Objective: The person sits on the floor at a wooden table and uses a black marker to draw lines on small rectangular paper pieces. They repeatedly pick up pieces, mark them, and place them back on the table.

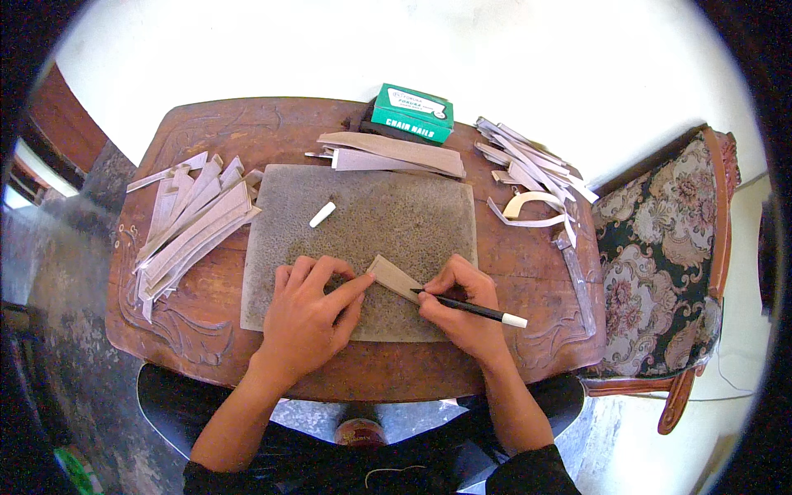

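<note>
A short, flat brownish-grey strip (394, 276) lies slanted on the grey speckled mat (330, 186). At its left end, the index finger and thumb of my left hand (312, 309) hold it, while the other fingers curl on the mat. My right hand (469, 309) grips a black marker pen (470, 308) with a white rear end. The pen's tip meets the strip near its right end, and the fingers of that hand hide the strip's lower corner. The white pen cap (322, 214) lies loose on the mat, beyond my left hand.
A pile of strips (194, 223) covers the carved wooden table's (289, 111) left side. More strips (396, 153) lie behind the mat, before a green box (412, 113). Narrow strips (528, 157) and a curled cream band (536, 202) sit at right. A floral chair (660, 256) stands beside the table.
</note>
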The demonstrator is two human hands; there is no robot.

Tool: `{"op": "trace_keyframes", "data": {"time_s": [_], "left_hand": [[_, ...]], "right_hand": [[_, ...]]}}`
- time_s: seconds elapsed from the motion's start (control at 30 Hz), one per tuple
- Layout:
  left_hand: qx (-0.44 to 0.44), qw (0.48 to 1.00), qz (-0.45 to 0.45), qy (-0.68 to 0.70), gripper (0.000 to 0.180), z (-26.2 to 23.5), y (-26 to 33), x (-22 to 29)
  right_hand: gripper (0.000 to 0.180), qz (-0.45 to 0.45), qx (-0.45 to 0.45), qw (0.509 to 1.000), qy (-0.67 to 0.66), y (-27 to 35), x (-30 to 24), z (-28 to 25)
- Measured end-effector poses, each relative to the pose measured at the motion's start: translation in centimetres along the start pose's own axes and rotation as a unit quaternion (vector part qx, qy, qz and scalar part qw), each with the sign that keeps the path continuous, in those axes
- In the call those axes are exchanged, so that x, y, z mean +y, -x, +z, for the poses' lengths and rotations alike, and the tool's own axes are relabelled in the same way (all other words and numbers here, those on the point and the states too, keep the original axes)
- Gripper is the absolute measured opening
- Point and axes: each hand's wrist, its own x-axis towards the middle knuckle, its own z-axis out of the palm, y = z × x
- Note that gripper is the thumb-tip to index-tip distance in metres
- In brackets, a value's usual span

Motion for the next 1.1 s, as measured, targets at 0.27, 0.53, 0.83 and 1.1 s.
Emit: {"op": "trace_keyframes", "data": {"time_s": [0.27,0.53,0.83,1.1], "left_hand": [[0.003,1.000,0.001,0.000,0.030,0.1,-0.1,0.0],[0.002,1.000,0.000,0.000,0.030,0.0,0.1,0.0],[0.016,0.999,0.019,-0.021,0.032,0.4,-0.1,-0.3],[-0.008,1.000,0.007,-0.009,0.033,0.3,-0.2,0.1]], "right_hand": [[0.021,-0.003,-0.004,1.000,-0.008,0.0,0.3,0.0],[0.022,-0.008,0.001,1.000,-0.003,0.1,0.0,0.0],[0.022,0.016,0.022,0.999,-0.042,0.6,0.7,-1.1],[0.020,-0.018,-0.010,1.000,-0.022,0.5,0.4,-1.3]]}}
